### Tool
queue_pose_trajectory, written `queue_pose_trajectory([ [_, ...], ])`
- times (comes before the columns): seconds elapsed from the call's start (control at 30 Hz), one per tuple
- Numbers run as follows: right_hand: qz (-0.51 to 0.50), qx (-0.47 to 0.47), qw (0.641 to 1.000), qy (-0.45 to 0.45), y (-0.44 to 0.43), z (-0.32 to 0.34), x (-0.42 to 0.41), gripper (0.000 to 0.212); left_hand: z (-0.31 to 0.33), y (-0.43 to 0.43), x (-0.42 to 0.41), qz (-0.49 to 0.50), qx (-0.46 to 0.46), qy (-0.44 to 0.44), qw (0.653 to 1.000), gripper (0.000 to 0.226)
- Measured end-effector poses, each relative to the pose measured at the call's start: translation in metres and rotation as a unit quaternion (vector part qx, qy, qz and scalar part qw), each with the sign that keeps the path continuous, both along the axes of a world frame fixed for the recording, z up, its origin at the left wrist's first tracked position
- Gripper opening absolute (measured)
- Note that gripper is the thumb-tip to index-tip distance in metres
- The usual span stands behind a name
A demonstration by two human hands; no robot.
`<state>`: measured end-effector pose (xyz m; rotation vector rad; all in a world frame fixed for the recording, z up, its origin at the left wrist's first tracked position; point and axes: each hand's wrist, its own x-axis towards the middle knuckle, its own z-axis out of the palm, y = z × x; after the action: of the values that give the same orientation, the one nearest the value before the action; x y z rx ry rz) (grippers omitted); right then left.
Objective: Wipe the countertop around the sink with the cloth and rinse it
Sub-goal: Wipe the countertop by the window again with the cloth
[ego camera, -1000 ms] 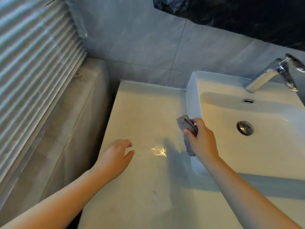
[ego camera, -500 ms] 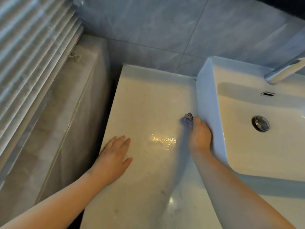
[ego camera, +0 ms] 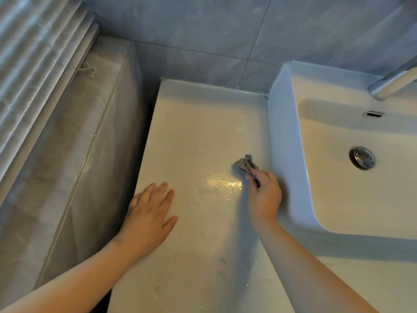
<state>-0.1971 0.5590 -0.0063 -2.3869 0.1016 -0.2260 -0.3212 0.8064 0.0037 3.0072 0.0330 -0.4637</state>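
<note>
A small grey cloth (ego camera: 244, 164) is bunched under the fingers of my right hand (ego camera: 264, 195), pressed onto the white countertop (ego camera: 198, 136) just left of the raised sink wall. A wet, shiny patch (ego camera: 223, 184) lies beside the cloth. My left hand (ego camera: 149, 219) rests flat on the countertop near its left edge, fingers spread, holding nothing. The white sink (ego camera: 284, 141) sits to the right, with its metal drain (ego camera: 362, 158) and the faucet spout (ego camera: 392, 84) above.
Grey tiled wall runs behind the countertop. A lower grey marble ledge (ego camera: 67, 168) lies to the left, under slatted window blinds (ego camera: 33, 64). A dark gap separates the ledge from the countertop's left edge.
My right hand came down from the sink rim with the cloth onto the countertop and slid slightly left. My left hand lowered and flattened on the surface.
</note>
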Motion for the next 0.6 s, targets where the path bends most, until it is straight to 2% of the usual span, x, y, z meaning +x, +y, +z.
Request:
queue_pose_trajectory([
  [0.2,0.048,0.037,0.998,0.013,0.008,0.000,-0.045,0.018,-0.003,-0.001,-0.002,0.004,-0.012,0.000,1.000,0.079],
  [0.37,0.077,0.112,0.987,0.084,0.009,0.011,-0.060,0.017,-0.003,-0.001,-0.001,0.003,-0.010,0.009,1.000,0.081],
  [0.47,0.074,0.117,0.990,0.033,0.006,0.030,-0.042,0.018,-0.001,-0.001,0.000,0.007,-0.008,0.005,1.000,0.084],
  [0.6,0.064,0.033,0.997,-0.041,0.001,0.043,0.015,0.020,-0.004,-0.003,-0.001,0.006,0.000,0.004,1.000,0.082],
])
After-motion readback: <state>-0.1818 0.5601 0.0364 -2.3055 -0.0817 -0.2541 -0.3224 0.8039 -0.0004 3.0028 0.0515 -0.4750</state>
